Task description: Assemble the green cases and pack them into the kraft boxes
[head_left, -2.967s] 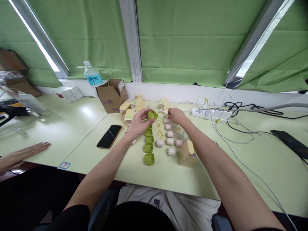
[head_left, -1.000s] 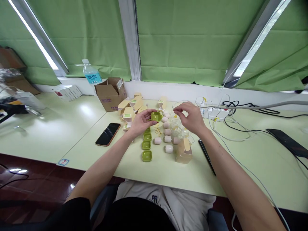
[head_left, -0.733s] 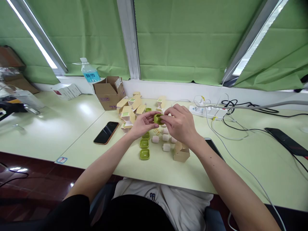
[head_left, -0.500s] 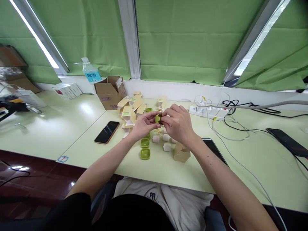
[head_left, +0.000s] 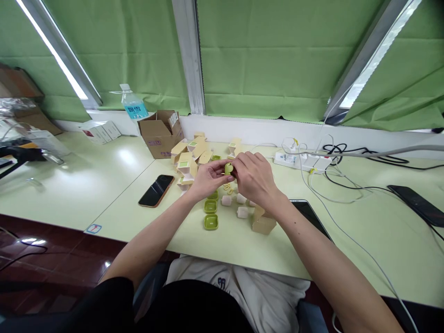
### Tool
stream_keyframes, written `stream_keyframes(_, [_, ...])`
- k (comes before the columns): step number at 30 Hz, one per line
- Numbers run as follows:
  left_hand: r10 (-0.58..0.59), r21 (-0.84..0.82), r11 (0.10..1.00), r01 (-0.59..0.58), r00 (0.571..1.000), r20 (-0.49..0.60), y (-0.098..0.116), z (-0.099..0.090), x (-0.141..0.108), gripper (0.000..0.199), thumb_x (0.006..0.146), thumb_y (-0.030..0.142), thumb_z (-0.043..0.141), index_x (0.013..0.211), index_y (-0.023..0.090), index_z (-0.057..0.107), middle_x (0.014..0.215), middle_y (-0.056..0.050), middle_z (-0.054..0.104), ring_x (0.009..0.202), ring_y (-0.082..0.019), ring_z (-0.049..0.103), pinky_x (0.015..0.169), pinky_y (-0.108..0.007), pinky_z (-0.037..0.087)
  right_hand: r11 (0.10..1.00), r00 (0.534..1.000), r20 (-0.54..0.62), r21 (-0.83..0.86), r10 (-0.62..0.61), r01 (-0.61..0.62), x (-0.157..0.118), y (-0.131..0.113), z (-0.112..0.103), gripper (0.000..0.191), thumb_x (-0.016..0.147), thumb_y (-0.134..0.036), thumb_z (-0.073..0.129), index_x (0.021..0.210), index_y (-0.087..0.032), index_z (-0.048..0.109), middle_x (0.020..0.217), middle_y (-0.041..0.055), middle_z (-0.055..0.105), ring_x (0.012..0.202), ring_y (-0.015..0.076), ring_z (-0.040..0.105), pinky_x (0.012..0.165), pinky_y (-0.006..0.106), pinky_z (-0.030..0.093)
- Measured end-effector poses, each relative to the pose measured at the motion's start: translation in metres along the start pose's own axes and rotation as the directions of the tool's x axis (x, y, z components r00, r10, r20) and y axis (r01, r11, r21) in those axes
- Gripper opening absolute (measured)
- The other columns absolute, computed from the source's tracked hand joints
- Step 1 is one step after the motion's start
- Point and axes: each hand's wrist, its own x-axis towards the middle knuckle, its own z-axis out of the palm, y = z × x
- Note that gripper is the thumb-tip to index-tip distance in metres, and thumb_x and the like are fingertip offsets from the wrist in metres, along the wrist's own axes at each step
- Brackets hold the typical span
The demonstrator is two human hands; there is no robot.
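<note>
Above the middle of the table, my left hand (head_left: pixel 211 178) and my right hand (head_left: pixel 252 178) meet around a small green case (head_left: pixel 228 169). Fingers of my left hand grip its left side; my right fingers are closed on its right side and partly hide it. Below my hands stand green square trays (head_left: pixel 211 222) in a column. Beside them lie several pale pink blocks (head_left: pixel 242 212) and small yellow rings (head_left: pixel 228 188). A small open cardboard box (head_left: pixel 263 222) stands under my right wrist.
Small opened yellow boxes (head_left: pixel 187 165) are piled behind my left hand, near a brown carton (head_left: pixel 160 134) and a bottle (head_left: pixel 133 104). A phone (head_left: pixel 156 190) lies left, a tablet (head_left: pixel 310 216) under my right forearm. A power strip (head_left: pixel 302 161) with cables is at the back right.
The green case has turned slightly between my hands, showing more of its outer surface. My right fingers have curled closer around it. The whole view has shifted a little.
</note>
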Motion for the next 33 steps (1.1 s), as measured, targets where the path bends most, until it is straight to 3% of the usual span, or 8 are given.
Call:
stream_keyframes(7, [-0.013,-0.020,1.000,0.012,0.999,-0.050,-0.002,-0.001,0.002,0.070,0.057,0.038,0.110,0.119,0.016,0.085,0.120,-0.012,0.084,0.116,-0.032,0.080,0.112,-0.048,0.064,0.999,0.999,0.016,-0.011,0.047,-0.047,0.002,0.000,0.000,0.016,0.100,-0.011,0.057,0.102,-0.015,0.072,0.100,0.0124,0.071,0.090,0.0280,0.054,0.079,0.040,0.031])
stream_keyframes(12, [-0.035,-0.018,0.999,0.034,0.996,-0.088,-0.003,-0.007,0.002,0.070,0.060,0.040,0.109,0.120,0.016,0.084,0.118,-0.013,0.085,0.112,-0.032,0.081,0.108,-0.051,0.065,0.992,0.999,0.012,0.117,0.040,-0.041,0.003,0.006,-0.004,0.020,0.107,-0.015,0.056,0.104,-0.018,0.075,0.107,0.0109,0.074,0.096,0.0262,0.056,0.080,0.040,0.032])
stream_keyframes(19, [0.000,-0.019,1.000,-0.001,0.998,-0.059,-0.001,-0.002,0.002,0.070,0.055,0.035,0.111,0.118,0.017,0.085,0.117,-0.012,0.085,0.121,-0.034,0.079,0.114,-0.052,0.062,0.983,0.999,0.001,0.175,0.054,-0.054,0.006,0.009,-0.003,0.020,0.100,-0.012,0.063,0.087,-0.020,0.075,0.100,0.0085,0.071,0.093,0.0249,0.053,0.077,0.039,0.033])
stream_keyframes(24, [-0.019,0.077,0.997,0.027,0.994,-0.105,0.000,-0.002,0.003,0.069,0.058,0.038,0.108,0.120,0.017,0.085,0.114,-0.011,0.085,0.112,-0.031,0.081,0.110,-0.050,0.064,0.992,0.998,0.010,0.113,0.055,-0.056,0.008,0.004,-0.002,0.015,0.100,-0.012,0.059,0.097,-0.016,0.074,0.105,0.0132,0.070,0.094,0.0274,0.055,0.078,0.040,0.035])
stream_keyframes(27, [-0.036,0.111,0.992,0.056,0.984,-0.173,-0.001,-0.010,0.003,0.067,0.060,0.038,0.107,0.119,0.016,0.083,0.111,-0.010,0.085,0.109,-0.030,0.081,0.109,-0.049,0.064,0.985,0.993,0.013,0.124,0.121,-0.121,0.012,0.011,-0.004,0.017,0.103,-0.016,0.057,0.101,-0.016,0.074,0.108,0.0144,0.070,0.096,0.0283,0.057,0.079,0.041,0.038])
stream_keyframes(30, [-0.036,0.132,0.989,0.072,0.966,-0.255,0.001,-0.022,0.004,0.065,0.063,0.040,0.104,0.119,0.016,0.081,0.110,-0.011,0.084,0.108,-0.029,0.081,0.107,-0.049,0.065,0.952,0.961,0.086,0.137,0.263,-0.273,0.021,0.029,0.000,0.019,0.105,-0.020,0.058,0.106,-0.016,0.077,0.113,0.0151,0.071,0.102,0.0295,0.060,0.081,0.041,0.043])
stream_keyframes(33, [0.015,0.137,0.990,0.022,0.964,-0.265,0.006,-0.034,0.005,0.066,0.064,0.038,0.103,0.121,0.017,0.076,0.118,-0.011,0.082,0.113,-0.028,0.079,0.107,-0.046,0.065,0.917,0.880,0.337,0.099,0.336,-0.388,0.035,0.048,0.017,0.019,0.102,-0.022,0.063,0.100,-0.019,0.081,0.115,0.0146,0.075,0.110,0.0309,0.061,0.085,0.041,0.046])
